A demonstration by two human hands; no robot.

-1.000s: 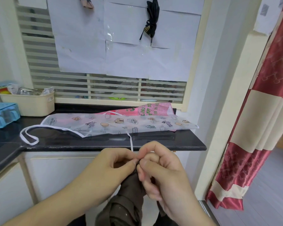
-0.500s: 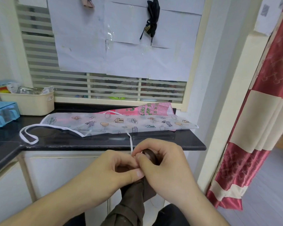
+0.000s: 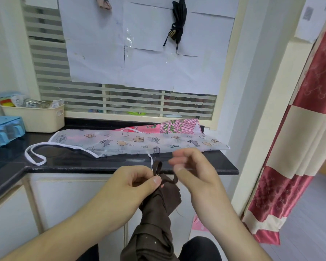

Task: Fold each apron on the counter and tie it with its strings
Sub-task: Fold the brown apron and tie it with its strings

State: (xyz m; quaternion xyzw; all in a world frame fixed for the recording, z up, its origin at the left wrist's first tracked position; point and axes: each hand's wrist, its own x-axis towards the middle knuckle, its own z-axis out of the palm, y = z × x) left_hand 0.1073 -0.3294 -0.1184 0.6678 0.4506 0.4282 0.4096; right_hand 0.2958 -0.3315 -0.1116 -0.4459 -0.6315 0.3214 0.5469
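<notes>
I hold a folded brown apron (image 3: 158,200) in front of the black counter (image 3: 102,165). My left hand (image 3: 132,183) pinches its top, where a brown string loop (image 3: 157,166) stands up and a string end curls to the right. Just right of the knot, my right hand (image 3: 194,170) hovers with loosely curled fingers and nothing visible between them. A white patterned apron (image 3: 132,144) lies spread on the counter, its white neck strap (image 3: 34,157) trailing left. A pink checked apron (image 3: 173,126) lies partly under it.
A cream basket (image 3: 38,117) and a blue box (image 3: 4,130) stand at the counter's left end. A tied black bundle (image 3: 178,25) hangs on the papered window. A red and cream curtain (image 3: 299,147) hangs at the right, beside a wall corner.
My right hand has let go of the brown apron's top and moved up and to the right. The string loop now stands exposed. My left hand keeps its pinch.
</notes>
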